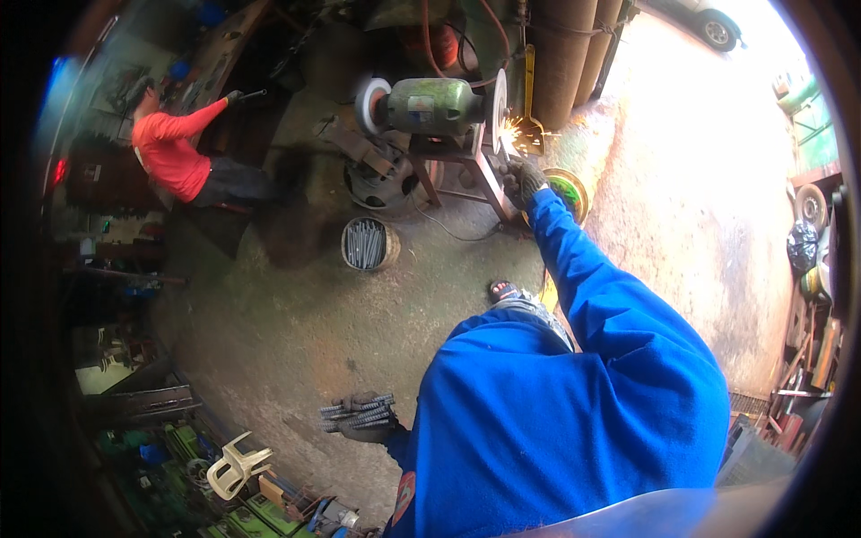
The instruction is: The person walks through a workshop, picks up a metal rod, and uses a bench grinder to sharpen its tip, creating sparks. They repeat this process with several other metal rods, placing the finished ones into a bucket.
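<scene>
My right hand (529, 184), in a dark glove, is closed around a short steel rod (514, 161) whose tip meets the right-hand wheel (496, 112) of a green bench grinder (435, 106). Orange sparks spray off to the right of that contact. The glove hides most of the rod. Low on my left side, my left hand (366, 430), also gloved, grips a bundle of short ribbed rebar pieces (359, 412). Between my hands, on the floor, stands a round bucket (393, 249) packed with similar rods.
The grinder sits on a metal stand (484, 184); a cable trails below. A yellow-rimmed container (581, 193) is beside my right hand. Tall gas cylinders (565, 67) stand behind. Far left, a person in red (179, 152) holds a tool. A plastic chair (236, 466) stands lower left.
</scene>
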`<move>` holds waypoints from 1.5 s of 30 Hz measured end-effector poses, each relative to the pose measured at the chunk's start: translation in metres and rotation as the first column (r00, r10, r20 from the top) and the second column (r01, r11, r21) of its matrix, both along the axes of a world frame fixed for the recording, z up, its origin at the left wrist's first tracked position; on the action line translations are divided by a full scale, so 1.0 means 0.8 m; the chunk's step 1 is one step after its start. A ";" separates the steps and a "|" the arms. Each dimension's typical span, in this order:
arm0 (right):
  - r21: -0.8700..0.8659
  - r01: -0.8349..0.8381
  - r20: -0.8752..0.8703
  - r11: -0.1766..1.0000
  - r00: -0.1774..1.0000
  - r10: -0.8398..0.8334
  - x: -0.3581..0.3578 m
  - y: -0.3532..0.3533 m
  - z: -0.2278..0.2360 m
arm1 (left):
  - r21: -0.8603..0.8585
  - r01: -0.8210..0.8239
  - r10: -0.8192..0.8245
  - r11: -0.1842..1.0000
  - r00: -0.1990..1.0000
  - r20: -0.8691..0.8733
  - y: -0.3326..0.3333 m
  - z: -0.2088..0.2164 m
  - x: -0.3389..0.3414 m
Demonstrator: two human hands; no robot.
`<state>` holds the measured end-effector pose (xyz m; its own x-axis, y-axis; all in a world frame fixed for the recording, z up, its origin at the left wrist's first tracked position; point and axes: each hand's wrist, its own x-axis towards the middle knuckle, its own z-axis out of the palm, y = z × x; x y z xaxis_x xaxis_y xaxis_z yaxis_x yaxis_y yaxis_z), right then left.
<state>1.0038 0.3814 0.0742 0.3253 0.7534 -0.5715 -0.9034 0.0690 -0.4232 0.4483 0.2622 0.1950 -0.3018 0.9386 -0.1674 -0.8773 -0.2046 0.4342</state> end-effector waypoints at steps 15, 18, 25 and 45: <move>-0.264 -0.205 0.526 0.942 0.788 0.319 0.015 0.008 -0.043 | -0.038 -0.072 0.080 0.997 0.950 0.302 -0.013 0.003 0.015; -0.393 -0.070 0.893 0.917 0.208 0.398 0.023 0.007 -0.095 | -0.057 -0.081 0.093 0.995 0.963 0.252 -0.009 -0.004 0.017; -0.321 -0.045 0.946 0.946 0.032 0.322 0.022 -0.007 -0.079 | 0.044 -0.191 0.186 0.981 0.977 0.103 -0.019 0.000 0.025; -0.489 -0.047 0.824 0.871 0.302 0.479 0.005 -0.201 -0.018 | 0.381 0.364 -0.442 0.850 0.886 0.140 -0.054 0.010 -0.013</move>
<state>1.0075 0.2205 0.0599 0.6072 0.7495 -0.2637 0.1269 -0.4191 -0.8990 0.4383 0.2192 0.2030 0.1220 0.9792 0.1623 -0.9764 0.0891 0.1966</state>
